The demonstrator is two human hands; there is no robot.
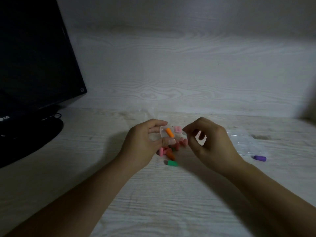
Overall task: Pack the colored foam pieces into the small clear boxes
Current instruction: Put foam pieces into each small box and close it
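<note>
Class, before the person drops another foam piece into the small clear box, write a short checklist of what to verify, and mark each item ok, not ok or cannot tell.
1. Clear box held steady: ok, the left hand grips it between fingers and thumb.
2. Orange piece in the box: ok, it shows through the clear wall.
3. Box fully open: cannot tell, the lid is too clear to make out.
4. Right hand carries a piece: cannot tell, its fingertips pinch together but nothing coloured shows.
5. More pieces within reach: ok, a pile lies under the hands, with a green piece just nearer and a purple piece to the right.
</note>
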